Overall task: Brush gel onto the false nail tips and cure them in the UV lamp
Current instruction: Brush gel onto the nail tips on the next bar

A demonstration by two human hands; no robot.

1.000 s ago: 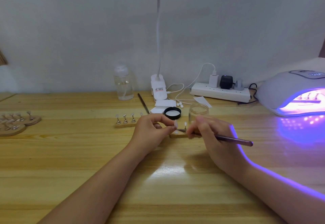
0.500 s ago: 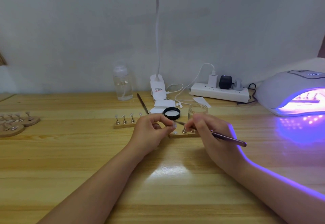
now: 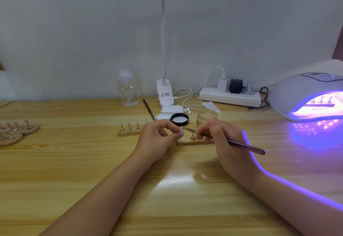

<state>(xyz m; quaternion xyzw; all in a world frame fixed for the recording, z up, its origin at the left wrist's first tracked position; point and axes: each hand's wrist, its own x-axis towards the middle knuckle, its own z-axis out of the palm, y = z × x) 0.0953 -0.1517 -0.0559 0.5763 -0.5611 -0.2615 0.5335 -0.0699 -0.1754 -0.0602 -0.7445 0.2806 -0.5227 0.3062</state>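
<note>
My left hand pinches a small stand bearing a clear false nail tip, held just above a wooden strip. My right hand grips a dark gel brush like a pen, its tip touching the nail tip. One metal stand remains on that strip. A clear glass gel jar stands open behind my right fingers, its black lid beside it. The UV lamp glows violet at the right, with stands on a strip inside.
A second wooden strip carries three nail stands left of my left hand. Round wooden bases with stands sit at the far left. Behind are a clear bottle, a spare brush, a desk lamp clip and a power strip.
My right hand swung the brush so its tip now reaches the nail tip in my left hand. The left hand has barely moved.
</note>
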